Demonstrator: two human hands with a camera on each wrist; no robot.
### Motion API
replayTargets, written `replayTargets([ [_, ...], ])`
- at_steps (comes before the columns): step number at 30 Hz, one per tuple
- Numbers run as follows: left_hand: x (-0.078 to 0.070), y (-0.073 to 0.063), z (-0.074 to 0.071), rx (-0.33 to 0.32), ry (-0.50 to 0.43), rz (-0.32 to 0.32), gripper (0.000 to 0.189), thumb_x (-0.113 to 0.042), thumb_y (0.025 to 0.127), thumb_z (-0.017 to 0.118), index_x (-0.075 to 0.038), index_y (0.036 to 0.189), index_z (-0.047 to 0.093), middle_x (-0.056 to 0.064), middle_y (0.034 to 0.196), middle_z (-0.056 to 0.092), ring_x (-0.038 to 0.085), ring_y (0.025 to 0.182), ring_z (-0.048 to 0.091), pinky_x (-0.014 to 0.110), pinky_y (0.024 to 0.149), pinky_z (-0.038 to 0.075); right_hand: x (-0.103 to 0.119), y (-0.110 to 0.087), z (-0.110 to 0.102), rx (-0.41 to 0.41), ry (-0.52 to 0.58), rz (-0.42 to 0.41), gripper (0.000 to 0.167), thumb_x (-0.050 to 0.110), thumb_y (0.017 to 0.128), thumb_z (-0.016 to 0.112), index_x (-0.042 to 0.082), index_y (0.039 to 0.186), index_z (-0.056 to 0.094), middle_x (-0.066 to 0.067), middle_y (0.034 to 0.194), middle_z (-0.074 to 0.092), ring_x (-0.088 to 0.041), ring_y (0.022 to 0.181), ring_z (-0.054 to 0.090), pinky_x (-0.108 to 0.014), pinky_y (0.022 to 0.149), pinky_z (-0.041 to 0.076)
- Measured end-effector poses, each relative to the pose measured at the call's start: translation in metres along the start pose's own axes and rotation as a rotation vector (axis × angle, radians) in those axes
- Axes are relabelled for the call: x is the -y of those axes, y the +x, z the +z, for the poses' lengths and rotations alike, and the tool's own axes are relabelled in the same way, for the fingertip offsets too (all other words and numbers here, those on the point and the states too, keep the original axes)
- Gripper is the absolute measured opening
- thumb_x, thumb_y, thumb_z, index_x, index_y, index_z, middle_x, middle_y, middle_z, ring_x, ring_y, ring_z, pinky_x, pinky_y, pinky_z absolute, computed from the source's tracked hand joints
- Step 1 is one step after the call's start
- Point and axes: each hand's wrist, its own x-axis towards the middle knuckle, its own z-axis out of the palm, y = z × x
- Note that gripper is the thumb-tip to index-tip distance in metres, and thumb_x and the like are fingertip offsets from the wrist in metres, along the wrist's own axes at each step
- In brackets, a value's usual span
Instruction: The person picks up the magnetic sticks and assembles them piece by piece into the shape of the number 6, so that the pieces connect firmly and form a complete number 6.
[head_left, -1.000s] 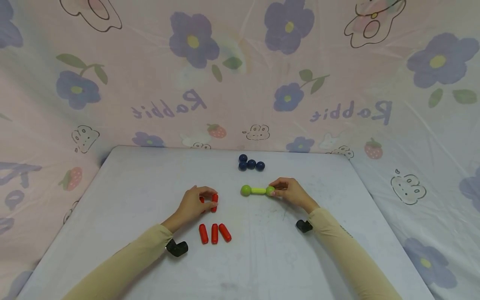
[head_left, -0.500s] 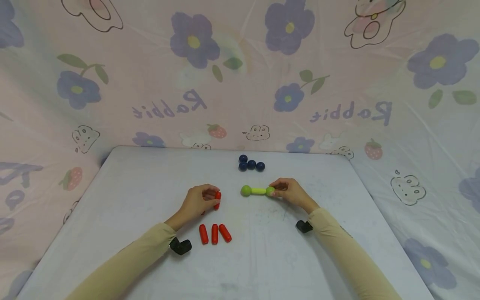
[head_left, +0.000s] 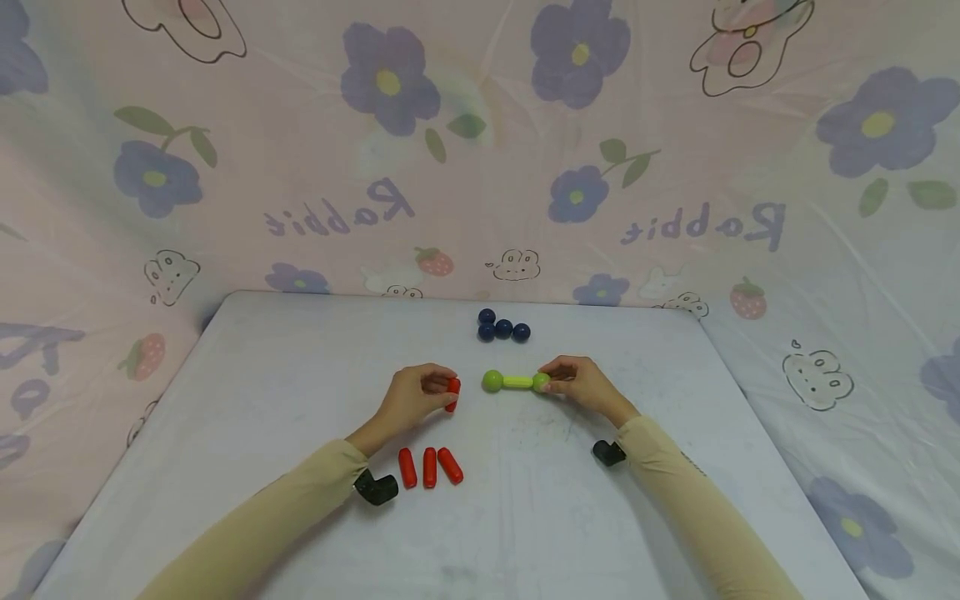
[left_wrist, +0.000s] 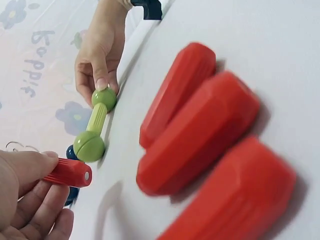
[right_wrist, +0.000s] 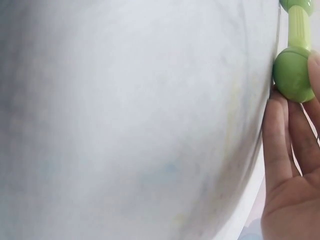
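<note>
My left hand (head_left: 414,397) pinches a red magnetic stick (head_left: 453,395) between thumb and fingers; a silvery disc shows at the end of the held stick (left_wrist: 75,173) in the left wrist view. Just to its right lies a lime-green stick (head_left: 517,382) with a green ball at each end, forming a straight bar. My right hand (head_left: 588,387) pinches the right-hand ball (head_left: 541,382). The left-hand ball (head_left: 492,381) is the nearer one to the red stick, with a small gap between. In the right wrist view, thumb and fingers meet the gripped green ball (right_wrist: 293,75).
Three red sticks (head_left: 429,468) lie side by side nearer the front of the white table (head_left: 525,533). Several dark blue balls (head_left: 503,329) sit clustered toward the back. A patterned cloth (head_left: 480,167) hangs behind the table and along its sides.
My left hand has moved rightward and slightly back with the red stick, closer to the green bar. The right hand and green bar have stayed put.
</note>
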Motion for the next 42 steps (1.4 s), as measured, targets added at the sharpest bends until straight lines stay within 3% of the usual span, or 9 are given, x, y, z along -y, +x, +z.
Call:
replayTargets([
  [3,-0.003,0.001,0.006,0.021,-0.022,-0.005,0.031,-0.013,0.082,0.08,-0.012,0.112,0.072,0.004,0.101,0.076,0.013,0.089,0.071,0.026,0.078,0.059,0.0,0.0,0.0,0.0,0.004,-0.003,0.031,0.021,0.085,0.078,0.014,0.115,0.071,-0.01,0.116,0.071,-0.023,0.107,0.066,-0.03,0.085,0.054],
  [10,-0.011,0.002,0.019,0.042,-0.093,-0.084,0.032,-0.014,0.081,0.081,-0.011,0.111,0.071,0.005,0.102,0.075,0.015,0.09,0.072,0.028,0.078,0.06,-0.001,-0.001,0.0,0.0,0.0,-0.017,0.031,0.021,0.085,0.078,0.014,0.114,0.071,-0.01,0.116,0.071,-0.023,0.107,0.067,-0.029,0.084,0.053],
  [16,-0.017,0.003,0.027,0.066,-0.137,-0.147,0.034,-0.014,0.081,0.081,-0.01,0.112,0.07,0.008,0.102,0.075,0.016,0.085,0.073,0.028,0.071,0.059,-0.002,-0.001,-0.001,-0.003,-0.004,-0.024,0.03,0.02,0.086,0.078,0.013,0.114,0.071,-0.01,0.115,0.071,-0.021,0.105,0.067,-0.028,0.083,0.053],
  [28,-0.023,0.008,0.043,0.083,-0.087,-0.226,0.027,-0.021,0.082,0.082,-0.008,0.103,0.072,0.006,0.092,0.077,0.009,0.079,0.069,0.022,0.07,0.055,-0.001,-0.002,-0.001,-0.007,-0.007,-0.022,0.031,0.021,0.086,0.078,0.013,0.114,0.071,-0.01,0.115,0.071,-0.022,0.106,0.067,-0.028,0.084,0.053],
  [35,-0.023,0.013,0.049,0.136,-0.192,-0.317,0.028,-0.02,0.082,0.081,-0.004,0.102,0.07,0.007,0.087,0.078,0.01,0.071,0.071,0.022,0.068,0.056,-0.003,-0.002,-0.001,-0.005,-0.009,-0.032,0.03,0.02,0.086,0.077,0.013,0.115,0.071,-0.01,0.117,0.071,-0.024,0.108,0.066,-0.031,0.086,0.054],
  [42,-0.023,0.017,0.053,0.159,-0.239,-0.393,0.029,-0.02,0.082,0.081,-0.004,0.103,0.069,0.006,0.09,0.074,0.011,0.07,0.068,0.024,0.068,0.059,-0.004,-0.001,-0.001,-0.002,-0.004,-0.037,0.03,0.02,0.086,0.077,0.013,0.115,0.071,-0.01,0.117,0.071,-0.024,0.108,0.067,-0.031,0.087,0.054],
])
